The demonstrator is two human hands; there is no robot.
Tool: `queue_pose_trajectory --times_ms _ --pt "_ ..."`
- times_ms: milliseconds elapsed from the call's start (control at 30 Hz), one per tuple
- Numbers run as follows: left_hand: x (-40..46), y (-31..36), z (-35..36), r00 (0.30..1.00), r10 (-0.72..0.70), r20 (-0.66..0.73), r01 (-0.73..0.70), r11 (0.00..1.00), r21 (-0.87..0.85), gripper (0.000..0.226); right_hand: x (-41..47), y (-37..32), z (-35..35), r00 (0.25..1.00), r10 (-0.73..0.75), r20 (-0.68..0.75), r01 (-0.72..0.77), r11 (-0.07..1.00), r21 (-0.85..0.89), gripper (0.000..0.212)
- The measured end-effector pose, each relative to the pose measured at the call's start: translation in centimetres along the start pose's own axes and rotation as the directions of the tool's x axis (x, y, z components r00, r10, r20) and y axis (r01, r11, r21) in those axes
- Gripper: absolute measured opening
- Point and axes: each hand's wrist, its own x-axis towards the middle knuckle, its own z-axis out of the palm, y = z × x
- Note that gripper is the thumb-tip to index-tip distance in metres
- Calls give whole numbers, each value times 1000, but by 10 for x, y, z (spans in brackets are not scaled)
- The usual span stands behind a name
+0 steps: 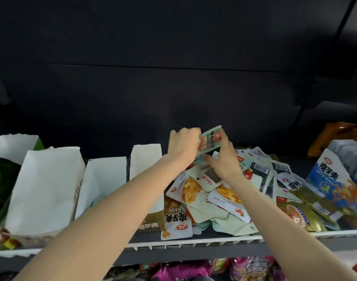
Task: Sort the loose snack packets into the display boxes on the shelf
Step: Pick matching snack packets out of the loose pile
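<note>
A heap of loose snack packets (224, 191), mostly pale green and white with some gold ones, lies on the shelf right of centre. My left hand (182, 145) grips a pale green packet (209, 141) raised above the back of the heap. My right hand (224, 159) touches that packet's right edge with its fingers, thumb reaching under it. White open-topped display boxes (46, 191) stand in a row to the left, their insides mostly hidden. A blue display box (333, 177) with upright packets stands at the right.
The shelf's white front rail (193, 243) runs across below the heap. A green box (3, 179) sits at the far left, an orange bag (339, 134) at the back right. Purple bags (248, 268) show on the shelf below. The shelf back is dark.
</note>
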Motion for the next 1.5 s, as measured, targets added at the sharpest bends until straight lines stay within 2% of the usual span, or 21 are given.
queue_pose_trajectory --times_ms 100,200,300,367,433,500,633,767,900,967,1067,1300,1400,1500 --pt "-17 -7 -24 1000 14 -28 -19 983 -183 32 -15 -25 -23 995 23 -98 1 971 240 81" --pt "-40 -21 -43 999 -32 -23 19 911 -413 24 -33 -46 -44 989 101 -108 -49 913 405 61" --pt "-68 -36 -63 997 -78 7 68 822 -565 19 -57 -68 -54 981 192 17 -163 784 599 48" --pt "-88 -48 -76 993 -120 4 95 761 -642 16 -76 -87 -53 973 156 170 -231 686 690 31" --pt "-107 -63 -86 985 -169 -19 107 700 -706 13 -95 -106 -44 962 54 266 -222 723 654 18" --pt "-125 -81 -98 979 -199 -36 112 681 -723 9 -110 -124 -31 960 -31 277 -159 753 638 14" --pt "-156 -119 -118 978 -198 -72 93 711 -697 8 -127 -154 1 961 -112 253 -78 767 636 11" --pt "-180 -153 -119 965 -245 -94 134 767 -627 6 -134 -175 34 959 -168 230 17 840 542 16" --pt "-196 -167 -110 976 -219 -17 172 807 -564 14 -137 -177 55 952 -237 193 170 935 311 19" --pt "-202 -168 -109 975 -212 -59 143 816 -560 12 -137 -172 61 944 -267 191 240 959 153 19" --pt "-206 -169 -109 975 -186 -125 93 844 -529 11 -134 -165 70 939 -256 230 257 966 26 19" --pt "-208 -168 -99 996 -86 7 86 976 -198 18 -138 -160 74 911 -347 223 361 932 -26 16" --pt "-205 -165 -95 991 -41 124 51 995 -81 26 -135 -155 70 873 -332 358 377 924 -63 18" --pt "-202 -155 -93 994 -26 109 36 995 -89 27 -134 -151 59 836 -345 426 359 932 49 22"
